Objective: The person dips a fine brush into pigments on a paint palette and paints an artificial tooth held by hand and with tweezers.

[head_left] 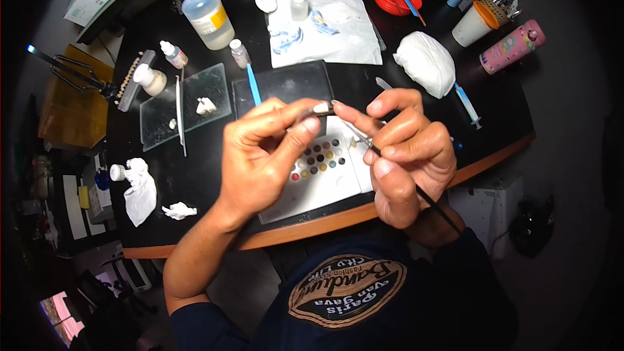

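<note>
My left hand [260, 156] pinches a small dark piece with a pale, tooth-like tip [320, 108] between thumb and index finger. A thin black-handled brush [426, 194] is gripped in my right hand [413, 156], its metal end pointing up and left. The right index finger reaches toward the small piece, close to its right end. Below both hands lies a white palette [305, 196] with several round wells of coloured material, partly covered by the hands.
A glass slab [218, 84] with white material lies left. Behind stand a large clear bottle [209, 18] and small bottles. White tissue [279, 55], a red bowl [390, 5], a wrapped white bundle [426, 65], a syringe [467, 105], an orange-rimmed cup [471, 29] and pink bottle [513, 47] lie beyond.
</note>
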The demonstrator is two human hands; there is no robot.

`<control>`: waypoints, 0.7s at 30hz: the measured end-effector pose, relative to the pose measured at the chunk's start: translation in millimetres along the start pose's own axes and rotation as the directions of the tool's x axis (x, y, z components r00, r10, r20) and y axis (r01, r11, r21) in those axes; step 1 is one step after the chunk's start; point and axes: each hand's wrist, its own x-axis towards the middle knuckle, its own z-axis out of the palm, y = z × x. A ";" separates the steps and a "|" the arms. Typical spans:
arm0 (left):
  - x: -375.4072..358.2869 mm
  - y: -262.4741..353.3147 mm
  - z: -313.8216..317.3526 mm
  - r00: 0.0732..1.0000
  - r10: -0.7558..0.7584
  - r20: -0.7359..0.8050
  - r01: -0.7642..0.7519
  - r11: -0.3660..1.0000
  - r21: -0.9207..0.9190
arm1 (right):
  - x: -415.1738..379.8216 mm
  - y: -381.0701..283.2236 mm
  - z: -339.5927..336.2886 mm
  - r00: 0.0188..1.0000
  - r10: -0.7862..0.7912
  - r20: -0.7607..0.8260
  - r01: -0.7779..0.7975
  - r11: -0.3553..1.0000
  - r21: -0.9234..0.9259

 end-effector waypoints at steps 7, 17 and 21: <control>10.4 10.1 -12.9 0.998 -0.063 0.011 0.059 0.977 0.203 | -28.3 -15.5 -38.6 0.977 0.212 0.016 -0.203 0.953 -0.227; 8.7 -1.8 -12.1 0.994 0.096 0.058 -0.112 0.865 0.489 | -56.1 -22.0 -32.1 0.893 0.422 0.157 -0.304 0.822 -0.483; 9.0 2.8 -12.5 0.989 0.116 0.091 -0.148 0.815 0.561 | -56.2 -19.7 -31.8 0.898 0.408 0.166 -0.277 0.817 -0.506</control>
